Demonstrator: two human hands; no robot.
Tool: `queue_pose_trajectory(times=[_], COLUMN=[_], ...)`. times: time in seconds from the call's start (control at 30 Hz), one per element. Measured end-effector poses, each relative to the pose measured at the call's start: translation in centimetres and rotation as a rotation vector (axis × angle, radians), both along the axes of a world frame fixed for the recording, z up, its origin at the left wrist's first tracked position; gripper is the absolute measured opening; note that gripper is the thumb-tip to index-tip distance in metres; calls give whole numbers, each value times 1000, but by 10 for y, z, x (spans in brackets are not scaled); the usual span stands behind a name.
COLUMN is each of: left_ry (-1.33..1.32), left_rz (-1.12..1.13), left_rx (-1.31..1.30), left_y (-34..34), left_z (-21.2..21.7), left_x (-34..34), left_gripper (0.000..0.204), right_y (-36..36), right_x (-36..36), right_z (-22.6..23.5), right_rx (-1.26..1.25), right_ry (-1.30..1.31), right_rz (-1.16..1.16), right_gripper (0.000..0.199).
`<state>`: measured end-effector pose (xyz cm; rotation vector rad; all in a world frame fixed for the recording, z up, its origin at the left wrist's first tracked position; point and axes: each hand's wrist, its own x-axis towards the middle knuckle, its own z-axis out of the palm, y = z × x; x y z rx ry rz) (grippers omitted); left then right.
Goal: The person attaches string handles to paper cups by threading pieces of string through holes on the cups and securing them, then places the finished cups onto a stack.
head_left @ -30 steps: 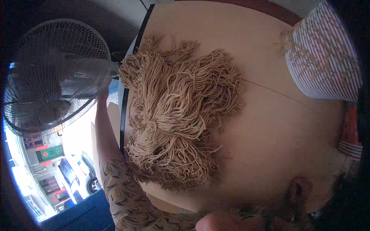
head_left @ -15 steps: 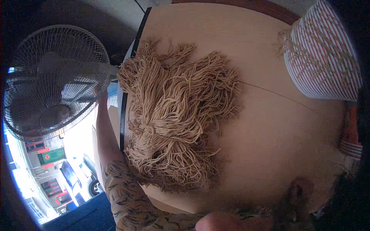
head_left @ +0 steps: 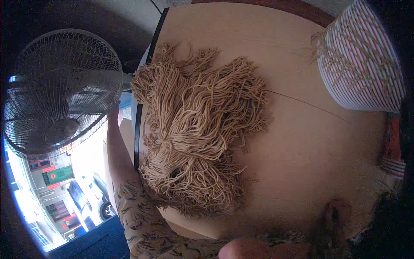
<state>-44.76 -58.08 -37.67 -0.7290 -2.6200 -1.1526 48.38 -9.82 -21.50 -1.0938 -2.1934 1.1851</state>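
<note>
1. A heap of tan cord bundles [head_left: 196, 134] is seen spread on the round wooden table [head_left: 302, 142]; the left arm runs along the table's edge just beside the heap, reaching up toward the pedestal fan [head_left: 60, 93]
2. The left hand [head_left: 114, 111] is seen only at the fan's guard, mostly hidden behind it, so whether it is spread or pinching cannot be told; the right hand [head_left: 336, 216] lies dim at the table's near edge, well apart from the heap, and its fingers cannot be made out either
3. The heap's frayed ends overhang the table edge next to the left forearm; a brush of the patterned sleeve [head_left: 142, 220] could, it is judged, drag loops off the table
4. Loose cords could be blown into tangles, or drawn to the guard, if the fan is running; this is not shown
5. A few cords are draped over the striped container [head_left: 362, 60], far from both hands; a tug on the heap could pull them off
</note>
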Motion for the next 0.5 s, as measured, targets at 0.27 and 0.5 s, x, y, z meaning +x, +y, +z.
queue_pose_trajectory(times=[0.27,0.5], left_ry=[166,-178], left_rz=[-105,-59], left_rx=[-61,346], left_y=[-8,-18], left_z=[-13,-35], left_x=[-10,-34], left_gripper=[44,36], right_y=[13,30], right_x=[16,5], right_z=[-4,9], right_rx=[0,288], right_ry=[-60,-60], right_rz=[39,400], right_gripper=[21,21])
